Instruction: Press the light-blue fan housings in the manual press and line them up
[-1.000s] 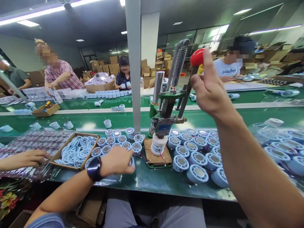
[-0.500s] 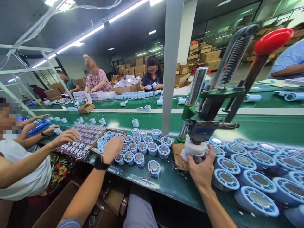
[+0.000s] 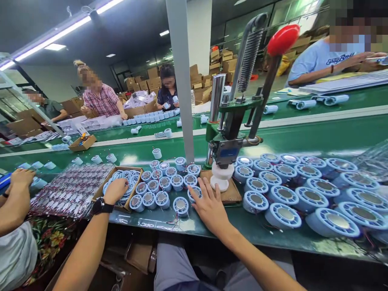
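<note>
My left hand (image 3: 117, 190), with a dark watch on its wrist, dips into a cardboard box of light-blue rings (image 3: 121, 178). Its fingers are bent together; what they pinch, if anything, is hidden. My right hand (image 3: 210, 206) is open, fingers spread, just left of the press. Its thumb and forefinger lie at a light-blue round housing (image 3: 194, 195) with a metal disc in its top, partly covered by the hand. Behind it stands a green hand press (image 3: 228, 151) with a red knob. A white pad (image 3: 222, 171) sits under its ram, above a white base piece (image 3: 220, 185) on a cardboard sheet.
Several housings (image 3: 152, 186) with thin wires stand left of the press, and many larger-looking ones (image 3: 312, 196) to its right. A sheet of small parts (image 3: 72, 186) lies left of the box. A grey post (image 3: 182, 81) rises behind. Co-workers sit across the green belt (image 3: 303, 127).
My right hand has left the press and moved left to the housings; the housing under the ram is gone from there. My left hand has lowered into the ring box. The view has shifted right.
</note>
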The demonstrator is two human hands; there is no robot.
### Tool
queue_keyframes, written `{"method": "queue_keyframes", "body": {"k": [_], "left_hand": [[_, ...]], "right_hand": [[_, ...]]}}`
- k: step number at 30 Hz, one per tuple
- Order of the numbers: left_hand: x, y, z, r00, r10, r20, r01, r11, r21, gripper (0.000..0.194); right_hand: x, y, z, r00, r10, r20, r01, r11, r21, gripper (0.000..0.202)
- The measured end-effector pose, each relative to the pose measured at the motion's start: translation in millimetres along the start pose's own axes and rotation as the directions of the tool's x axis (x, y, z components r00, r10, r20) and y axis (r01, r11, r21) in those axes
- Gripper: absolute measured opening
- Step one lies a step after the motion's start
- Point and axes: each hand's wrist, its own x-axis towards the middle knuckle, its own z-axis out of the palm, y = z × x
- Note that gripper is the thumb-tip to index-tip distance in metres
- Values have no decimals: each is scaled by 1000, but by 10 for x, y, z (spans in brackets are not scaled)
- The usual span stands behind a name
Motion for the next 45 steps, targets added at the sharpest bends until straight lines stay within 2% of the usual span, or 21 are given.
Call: {"method": "queue_keyframes", "body": {"k": [3,6,8,10,12,13,15,16,18,20,22,24,27,29,31,33,34,37,40,43,45], "left_hand": [[26,1,-38,1000,-17,-18,17,1000,8,17],[18,-1,-144,995,-61,-78,62,998,10,22],[-70,50,-215,973,-113,-203,102,993,-63,28],[-261,215,-207,931,-145,-334,72,972,-222,30],[-534,539,-68,927,-54,-370,-100,918,-384,28],[-678,758,48,935,57,-350,-219,871,-441,26],[-918,1256,328,898,322,-301,-435,757,-488,22],[-996,1498,467,877,371,-306,-479,733,-483,21],[-1063,1871,694,873,367,-323,-484,737,-472,22],[-1053,2032,826,886,308,-348,-452,745,-491,25],[-1027,2008,875,882,314,-351,-463,714,-525,29],[-1021,1911,884,859,398,-323,-513,665,-543,43],[-1059,1816,902,844,454,-287,-529,610,-590,54],[-1113,1807,911,888,341,-308,-455,554,-698,54],[-1185,1800,882,932,157,-327,-362,454,-814,61],[-1263,1780,800,945,29,-324,-312,369,-876,72],[-1299,1770,746,948,11,-317,-299,359,-884,75],[-1366,1787,596,961,60,-269,-267,438,-858,75],[-1366,1888,553,952,114,-285,-300,539,-787,72],[-1347,1983,593,935,130,-329,-340,584,-737,69],[-1350,2008,624,941,115,-318,-323,587,-742,69]], "right_hand": [[-15,-245,-44,999,-39,6,39,998,51,52],[-69,-502,9,995,-95,10,93,990,110,51],[-142,-582,35,993,-113,15,110,985,132,52],[-264,-574,9,995,-96,12,92,978,186,46],[-426,-498,-65,998,-53,-23,57,964,259,29],[-510,-441,-110,999,-24,-47,37,956,292,19],[-655,-304,-192,995,39,-96,-6,944,328,18],[-708,-228,-223,991,69,-118,-25,942,336,21],[-774,-79,-260,983,112,-144,-55,934,353,27],[-798,53,-276,979,156,-134,-94,920,380,25],[-806,161,-293,976,201,-87,-151,904,400,23],[-822,235,-327,970,239,-43,-203,894,400,25],[-879,226,-416,951,304,-66,-255,883,395,30],[-917,98,-470,938,327,-113,-254,873,417,34],[-920,-117,-472,958,268,-107,-185,854,486,39],[-869,-352,-389,983,171,-64,-104,813,573,44],[-826,-452,-316,987,151,-49,-91,789,607,48],[-678,-611,-47,969,245,-18,-175,739,651,61],[-593,-602,147,941,335,54,-279,674,684,73],[-597,-567,197,926,357,124,-337,634,696,78],[-617,-566,187,917,374,138,-358,621,697,77]]}}
